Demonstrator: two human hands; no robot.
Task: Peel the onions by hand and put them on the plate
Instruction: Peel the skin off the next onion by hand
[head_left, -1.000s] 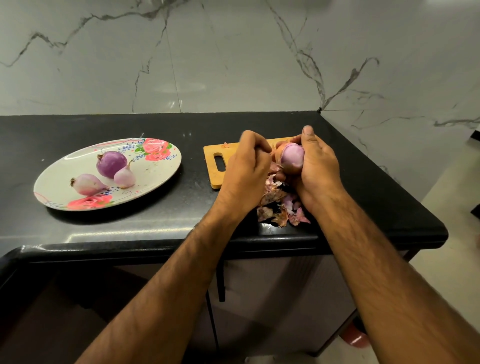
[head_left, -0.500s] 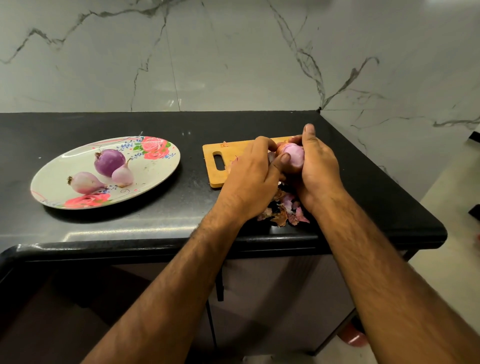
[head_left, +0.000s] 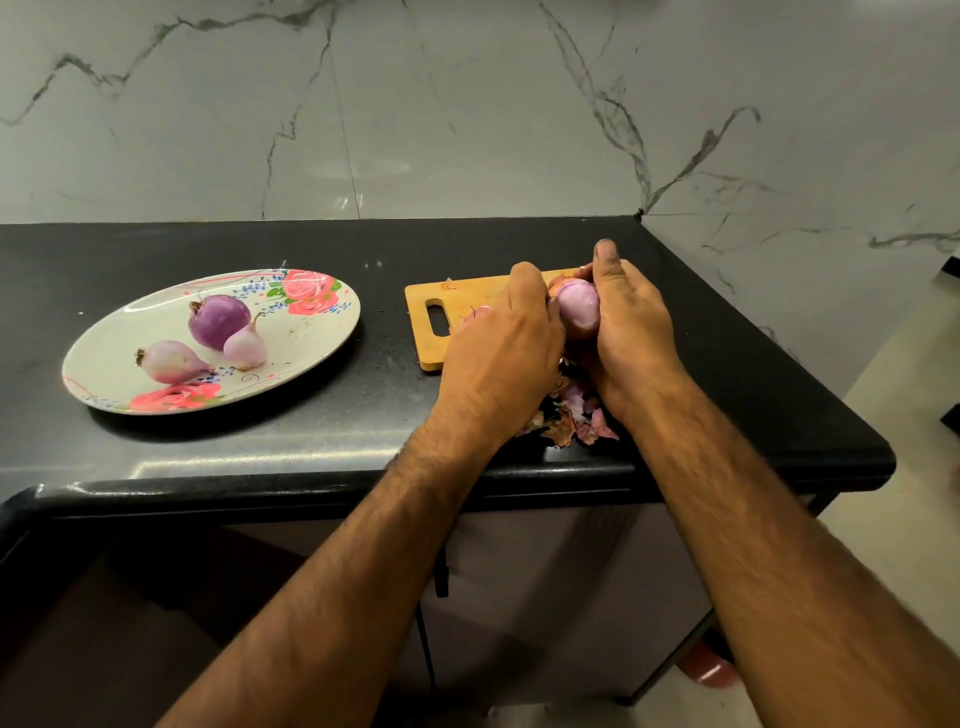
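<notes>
My right hand (head_left: 626, 332) grips a pale purple, mostly peeled onion (head_left: 577, 307) above the wooden cutting board (head_left: 470, 301). My left hand (head_left: 506, 353) is pressed against the onion's left side with its fingers curled on it; its fingertips are hidden. A pile of loose onion skins (head_left: 574, 415) lies under both hands near the counter's front edge. To the left, a floral plate (head_left: 311, 332) holds three peeled onions: a big dark purple one (head_left: 218, 321), a small pale one (head_left: 245, 345) and a longer pale one (head_left: 171, 361).
The black counter (head_left: 363, 405) ends in a rounded front edge and a right corner just beyond my right hand. A marble wall runs behind it. A skin scrap (head_left: 448, 284) lies on the board's far edge.
My left hand dropped from above the onion, closed against its left side and has since stayed there. The right hand kept hold of the onion, which now shows more bare surface.
</notes>
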